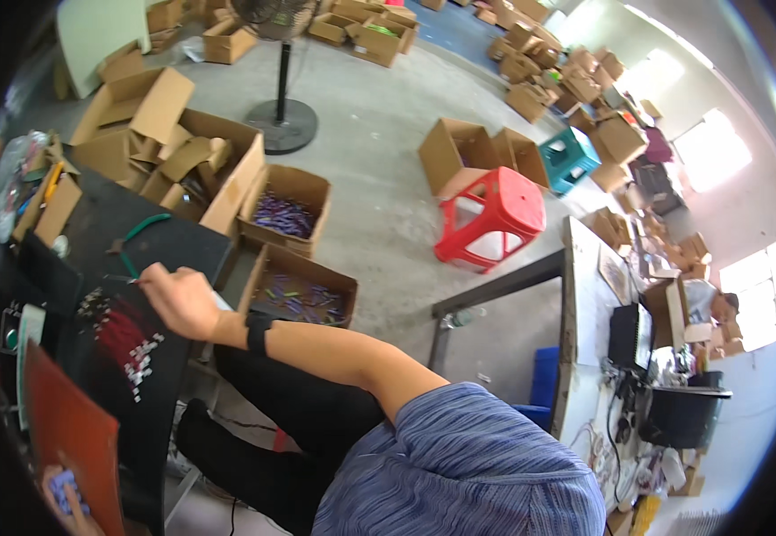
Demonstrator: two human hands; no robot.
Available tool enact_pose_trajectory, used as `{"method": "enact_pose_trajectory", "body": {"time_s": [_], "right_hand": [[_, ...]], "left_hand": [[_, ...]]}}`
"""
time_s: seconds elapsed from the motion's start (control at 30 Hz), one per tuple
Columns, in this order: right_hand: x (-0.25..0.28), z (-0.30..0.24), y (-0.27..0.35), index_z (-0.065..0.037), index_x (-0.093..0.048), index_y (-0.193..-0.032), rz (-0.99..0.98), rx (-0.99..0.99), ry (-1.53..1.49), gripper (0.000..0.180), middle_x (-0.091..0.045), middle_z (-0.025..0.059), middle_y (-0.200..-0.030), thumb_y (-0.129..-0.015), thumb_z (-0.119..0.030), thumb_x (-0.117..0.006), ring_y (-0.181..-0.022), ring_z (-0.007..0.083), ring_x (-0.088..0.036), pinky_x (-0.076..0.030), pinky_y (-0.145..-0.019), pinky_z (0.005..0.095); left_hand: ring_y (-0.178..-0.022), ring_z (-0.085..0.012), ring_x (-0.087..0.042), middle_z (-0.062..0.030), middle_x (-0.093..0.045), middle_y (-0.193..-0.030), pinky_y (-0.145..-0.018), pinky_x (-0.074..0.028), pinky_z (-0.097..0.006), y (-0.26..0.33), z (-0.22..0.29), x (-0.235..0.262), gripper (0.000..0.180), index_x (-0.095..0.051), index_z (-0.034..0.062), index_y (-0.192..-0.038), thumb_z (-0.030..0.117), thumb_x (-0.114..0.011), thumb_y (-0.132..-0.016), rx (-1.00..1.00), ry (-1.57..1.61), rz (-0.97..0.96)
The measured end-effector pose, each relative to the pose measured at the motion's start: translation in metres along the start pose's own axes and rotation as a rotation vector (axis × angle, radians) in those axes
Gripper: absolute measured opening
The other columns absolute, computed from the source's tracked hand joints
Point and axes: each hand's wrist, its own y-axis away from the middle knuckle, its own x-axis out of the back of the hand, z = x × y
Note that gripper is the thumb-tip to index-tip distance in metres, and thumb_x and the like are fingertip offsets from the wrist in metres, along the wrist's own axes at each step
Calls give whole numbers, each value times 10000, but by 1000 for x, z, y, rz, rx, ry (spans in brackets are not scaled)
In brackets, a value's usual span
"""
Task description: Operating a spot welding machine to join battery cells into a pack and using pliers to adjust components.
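Observation:
My right hand (181, 299), a black band on its wrist, reaches over the dark table. Its fingers are pinched together, and a thin small piece shows at their tips, too small to name. Beside it lies a pair of green-handled pliers (144, 234). Just below the hand are a heap of dark red wires (123, 338) and several small white connectors (140, 366). At the lower left edge, my left hand (83, 522) is closed around lavender pieces (65, 489), over a reddish-brown board (74, 424).
Open cartons with small purple parts (283, 214) and mixed coloured parts (303, 302) stand beside the table. A fan (283, 121), a red stool (500, 214) and a teal stool (569, 159) stand on the floor. To the right is a cluttered workbench (589, 330).

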Motion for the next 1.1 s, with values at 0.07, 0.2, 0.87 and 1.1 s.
{"method": "enact_pose_trajectory", "body": {"time_s": [0.07,0.2,0.87,1.1], "right_hand": [[0,-1,-1,-70,-569,-927,45,-56,-105,69,-616,144,-712,-863,-93,-582,-658,378,-600,-484,-610,438],[10,-2,-22,-40,-663,-905,86,-37,-202,90,-676,126,-826,-850,-97,-621,-818,306,-620,-483,-726,396],[-99,-204,-82,-34,-667,-1014,-884,249,-118,224,-689,117,-758,-895,-179,-546,-736,244,-690,-518,-676,351],[-151,-195,-69,30,-610,-909,-753,424,-461,89,-692,132,-754,-870,-40,-573,-714,233,-692,-524,-646,309]], "left_hand": [[-934,-133,-515,-51,-552,-1059,-818,-409,-256,-9,-46,13,307,-534,49,-1194,176,-570,-917,-36,61,-62],[-941,-134,-534,-57,-585,-1037,-841,-413,-253,-4,-36,3,224,-565,24,-1080,125,-597,-882,-98,204,32],[-808,-115,-586,-43,-636,-874,-745,-472,-273,-2,-17,-5,243,-609,27,-952,91,-727,-749,-339,262,152],[-793,-119,-590,-56,-641,-863,-734,-473,-274,-10,-21,0,270,-620,8,-945,111,-755,-735,-305,224,104]]}}
